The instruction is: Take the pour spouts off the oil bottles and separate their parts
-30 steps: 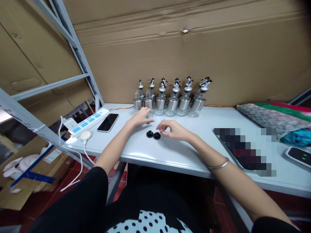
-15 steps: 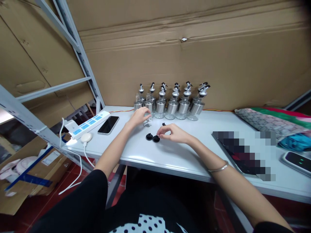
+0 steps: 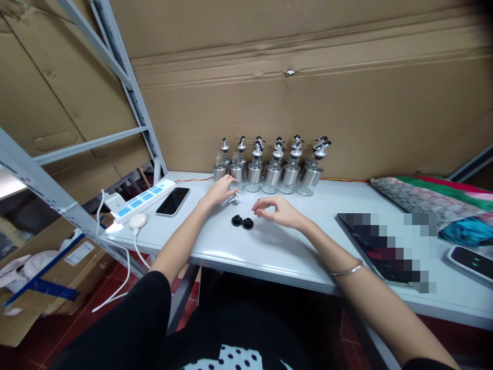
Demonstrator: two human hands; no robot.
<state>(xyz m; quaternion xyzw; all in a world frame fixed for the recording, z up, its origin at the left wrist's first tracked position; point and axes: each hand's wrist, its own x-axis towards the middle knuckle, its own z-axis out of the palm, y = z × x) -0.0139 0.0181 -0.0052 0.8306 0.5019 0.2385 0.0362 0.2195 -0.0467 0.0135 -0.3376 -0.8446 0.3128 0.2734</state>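
My left hand (image 3: 221,190) hovers over small silvery pieces (image 3: 234,198) on the table, fingers loosely spread and holding nothing that I can see. My right hand (image 3: 278,211) is just right of two black ribbed stoppers (image 3: 236,220), above the tabletop; its fingers are loosely curved, with a gap between thumb and index and nothing visible in between. Behind my hands stand several glass-and-steel oil bottles (image 3: 273,176), most topped with silver pour spouts that have black levers. Two front-left bottles (image 3: 236,173) have bare glass necks.
A phone (image 3: 173,201), a white power strip (image 3: 143,200) and a round white charger (image 3: 137,221) lie at the left. To the right are a dark, partly blurred flat package (image 3: 370,244), patterned fabric (image 3: 408,198) and another device (image 3: 472,262). Cardboard (image 3: 308,103) walls the back.
My right hand has drawn back slightly to the right, off the black stoppers. My left hand has shifted a little left and down. The view has tilted slightly.
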